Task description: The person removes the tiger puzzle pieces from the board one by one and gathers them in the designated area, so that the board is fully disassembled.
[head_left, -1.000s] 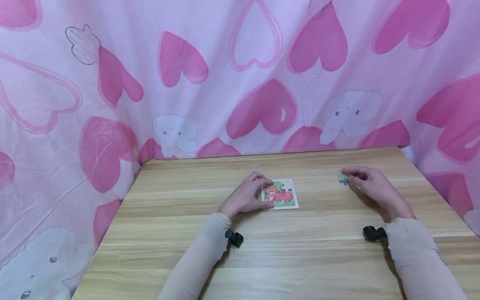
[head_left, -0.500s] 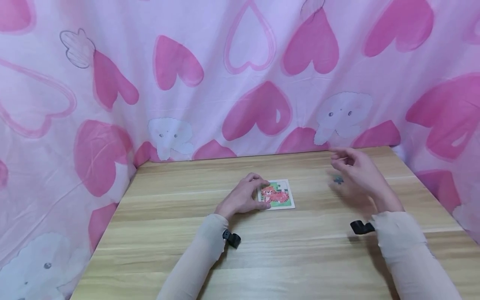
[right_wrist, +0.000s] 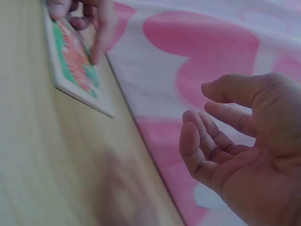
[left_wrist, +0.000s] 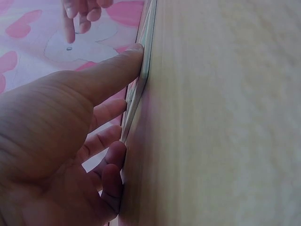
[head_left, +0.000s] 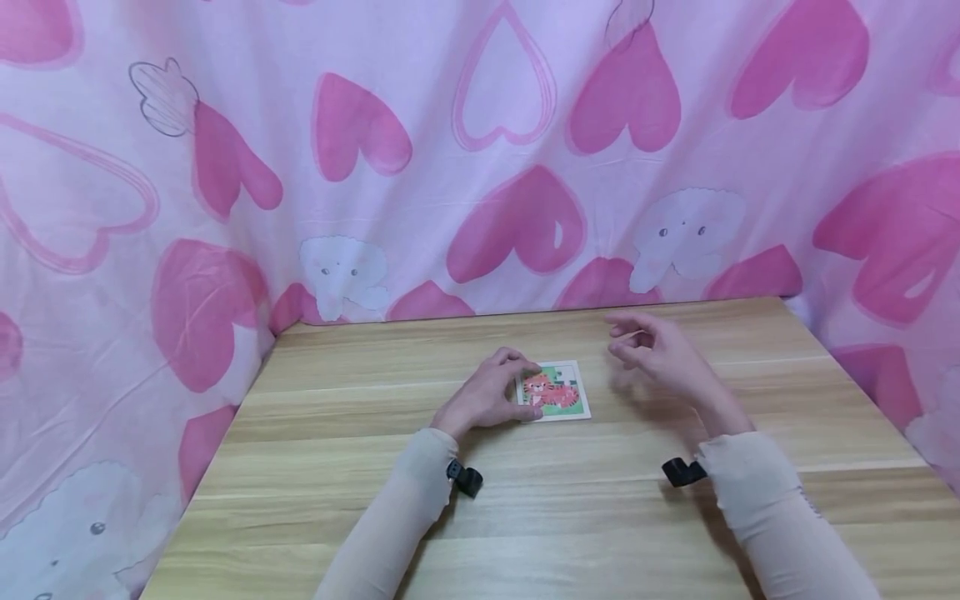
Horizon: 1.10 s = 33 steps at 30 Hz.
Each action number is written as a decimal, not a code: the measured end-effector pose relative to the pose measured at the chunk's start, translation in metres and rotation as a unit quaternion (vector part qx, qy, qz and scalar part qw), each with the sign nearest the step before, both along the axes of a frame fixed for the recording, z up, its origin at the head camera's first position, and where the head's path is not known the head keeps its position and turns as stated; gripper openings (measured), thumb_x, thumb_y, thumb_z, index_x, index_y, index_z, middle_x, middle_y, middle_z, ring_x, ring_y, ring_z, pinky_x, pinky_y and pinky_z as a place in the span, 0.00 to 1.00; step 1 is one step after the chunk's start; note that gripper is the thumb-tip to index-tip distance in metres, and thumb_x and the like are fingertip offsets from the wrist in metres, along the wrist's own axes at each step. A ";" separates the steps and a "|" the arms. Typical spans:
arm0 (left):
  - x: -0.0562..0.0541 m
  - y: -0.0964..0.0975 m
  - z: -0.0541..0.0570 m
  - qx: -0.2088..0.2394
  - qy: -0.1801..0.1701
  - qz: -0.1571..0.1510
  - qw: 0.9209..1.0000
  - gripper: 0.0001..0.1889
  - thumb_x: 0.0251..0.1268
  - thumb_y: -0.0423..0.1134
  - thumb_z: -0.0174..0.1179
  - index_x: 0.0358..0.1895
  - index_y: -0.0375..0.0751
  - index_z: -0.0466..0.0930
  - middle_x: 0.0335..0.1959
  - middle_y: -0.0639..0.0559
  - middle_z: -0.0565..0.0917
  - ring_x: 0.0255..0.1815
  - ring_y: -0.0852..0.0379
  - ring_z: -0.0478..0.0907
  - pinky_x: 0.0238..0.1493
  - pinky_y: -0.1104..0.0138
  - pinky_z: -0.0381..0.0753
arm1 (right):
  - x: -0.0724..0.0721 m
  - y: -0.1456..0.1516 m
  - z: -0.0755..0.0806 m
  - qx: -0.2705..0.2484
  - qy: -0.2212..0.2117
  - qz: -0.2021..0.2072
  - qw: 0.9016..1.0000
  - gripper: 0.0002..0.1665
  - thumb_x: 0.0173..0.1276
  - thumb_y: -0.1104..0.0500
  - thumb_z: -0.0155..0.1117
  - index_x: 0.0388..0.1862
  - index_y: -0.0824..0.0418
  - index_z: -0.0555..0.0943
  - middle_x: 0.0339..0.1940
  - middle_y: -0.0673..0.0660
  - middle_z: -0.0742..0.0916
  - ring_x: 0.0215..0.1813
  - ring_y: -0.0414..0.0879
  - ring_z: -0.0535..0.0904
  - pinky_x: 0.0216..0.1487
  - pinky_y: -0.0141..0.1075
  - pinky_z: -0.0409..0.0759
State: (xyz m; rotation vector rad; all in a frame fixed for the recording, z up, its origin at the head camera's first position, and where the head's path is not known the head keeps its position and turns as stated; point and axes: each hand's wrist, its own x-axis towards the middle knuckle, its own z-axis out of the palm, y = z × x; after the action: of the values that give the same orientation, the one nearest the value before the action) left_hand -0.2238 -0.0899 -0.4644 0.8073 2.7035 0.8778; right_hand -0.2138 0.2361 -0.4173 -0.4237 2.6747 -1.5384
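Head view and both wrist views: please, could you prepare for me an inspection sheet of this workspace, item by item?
Surface: wood-grain table.
Job's things: tiger puzzle, with a white gap toward its upper right in the head view.
Clutter: nothing seen.
Hands: left hand grips the puzzle's left side; right hand hovers to the puzzle's right, and whether it holds anything cannot be told.
Cables: nothing seen.
Surroundings: pink heart-print cloth behind the table and at its sides.

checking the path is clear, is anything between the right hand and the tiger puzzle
Nothing visible: only wooden tabletop shows between the right hand and the tiger puzzle. The left hand holds it from the left side, away from that gap.
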 end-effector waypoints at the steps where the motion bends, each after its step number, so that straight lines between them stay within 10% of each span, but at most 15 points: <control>1: 0.000 0.000 0.000 0.000 0.000 -0.001 1.000 0.38 0.67 0.53 0.82 0.79 0.55 0.80 0.78 0.52 0.72 0.78 0.48 0.69 0.83 0.49 0.73 | 0.001 -0.003 -0.003 0.002 -0.005 0.005 1.000 0.31 0.83 0.60 0.70 0.80 0.65 0.76 0.64 0.69 0.86 0.53 0.55 0.88 0.49 0.35 0.91; 17: -0.001 0.001 -0.001 -0.004 -0.003 0.003 1.000 0.39 0.67 0.54 0.81 0.79 0.56 0.78 0.78 0.54 0.72 0.78 0.49 0.70 0.82 0.50 0.73 | -0.006 -0.032 -0.049 -0.009 -0.055 0.067 0.996 0.33 0.75 0.67 0.75 0.75 0.71 0.78 0.59 0.68 0.88 0.54 0.55 0.85 0.47 0.32 0.89; 33: -0.001 0.001 -0.001 -0.008 0.002 0.002 1.000 0.39 0.67 0.54 0.81 0.79 0.55 0.79 0.78 0.53 0.71 0.78 0.49 0.70 0.82 0.49 0.73 | -0.005 -0.039 -0.056 0.077 -0.049 0.063 0.994 0.22 0.70 0.60 0.83 0.61 0.60 0.89 0.49 0.57 0.85 0.47 0.50 0.80 0.46 0.34 0.83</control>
State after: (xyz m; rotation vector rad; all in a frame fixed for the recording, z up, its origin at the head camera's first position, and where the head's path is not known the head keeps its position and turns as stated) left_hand -0.2247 -0.0892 -0.4653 0.8024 2.7120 0.8558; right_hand -0.2193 0.1966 -0.4730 -0.4867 2.6118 -1.2760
